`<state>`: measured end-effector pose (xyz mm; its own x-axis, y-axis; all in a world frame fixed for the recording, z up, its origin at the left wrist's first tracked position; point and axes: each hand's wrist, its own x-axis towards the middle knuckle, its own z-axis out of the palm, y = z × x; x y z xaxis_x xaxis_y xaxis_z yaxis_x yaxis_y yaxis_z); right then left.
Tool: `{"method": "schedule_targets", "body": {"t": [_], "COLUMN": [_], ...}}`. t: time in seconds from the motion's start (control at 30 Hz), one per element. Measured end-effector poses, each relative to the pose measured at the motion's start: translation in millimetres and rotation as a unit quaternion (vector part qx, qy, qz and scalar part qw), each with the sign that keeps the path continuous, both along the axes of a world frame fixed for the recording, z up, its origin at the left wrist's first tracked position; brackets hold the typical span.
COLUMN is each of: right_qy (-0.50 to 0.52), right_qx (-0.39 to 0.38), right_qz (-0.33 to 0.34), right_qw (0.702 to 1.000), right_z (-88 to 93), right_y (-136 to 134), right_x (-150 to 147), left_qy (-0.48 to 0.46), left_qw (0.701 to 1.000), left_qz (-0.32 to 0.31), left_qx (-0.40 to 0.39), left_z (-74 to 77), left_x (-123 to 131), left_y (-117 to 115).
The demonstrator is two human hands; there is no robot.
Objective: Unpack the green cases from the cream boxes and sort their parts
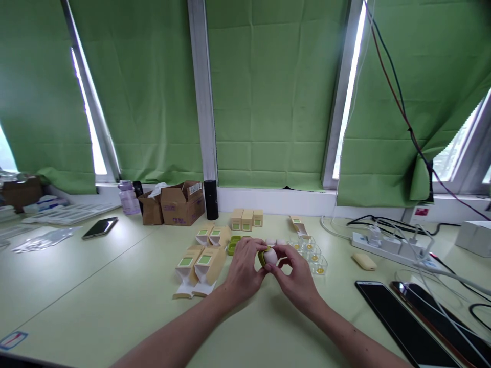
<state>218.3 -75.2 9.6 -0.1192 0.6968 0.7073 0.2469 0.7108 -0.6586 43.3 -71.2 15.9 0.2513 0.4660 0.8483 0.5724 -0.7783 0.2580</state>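
Over the middle of the table, my left hand (243, 266) and my right hand (297, 273) meet with their fingertips closed round a small white rounded piece (271, 256) and an olive-green cup-like shell (261, 258) pressed against it. The left fingers grip the green shell side; the right fingers pinch the white piece. Just behind the left hand lie more green shells (231, 249). Small white pieces (273, 242) show partly behind the fingers. Beside the right hand stand several clear plastic cups (315, 257) with yellow centres. Several small open cardboard boxes (209, 263) lie left of my left hand.
Closed small boxes (247, 220) stand at the back, with another open box (298, 225) to their right. Further left are brown cartons (182, 205), a black cylinder (210, 200) and a phone (100, 228). A power strip (395, 249) with cables and dark tablets (402, 322) occupy the right.
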Motion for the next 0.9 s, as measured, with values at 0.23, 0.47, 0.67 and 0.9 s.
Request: {"method": "schedule_targets", "body": {"t": [0.23, 0.47, 0.67, 0.9], "right_qy": [-0.052, -0.15, -0.214, -0.257], "right_qx": [0.033, 0.161, 0.252, 0.287], "right_qz": [-0.022, -0.096, -0.151, -0.178], "right_qw": [0.998, 0.971, 0.932, 0.906], "right_z": [4.9, 2.7, 3.3, 2.3], "right_y": [-5, 0, 3, 3], "right_x": [2, 12, 15, 15], "left_qy": [0.023, 0.019, -0.026, -0.059], "left_qw": [0.999, 0.996, 0.986, 0.979], "left_qz": [0.016, -0.051, -0.102, -0.108], "left_qx": [0.016, -0.075, -0.133, -0.16], "left_z": [-0.2, 6.4, 6.7, 2.9], "left_x": [2, -1, 3, 4], "left_y": [-2, -9, -9, -4]}}
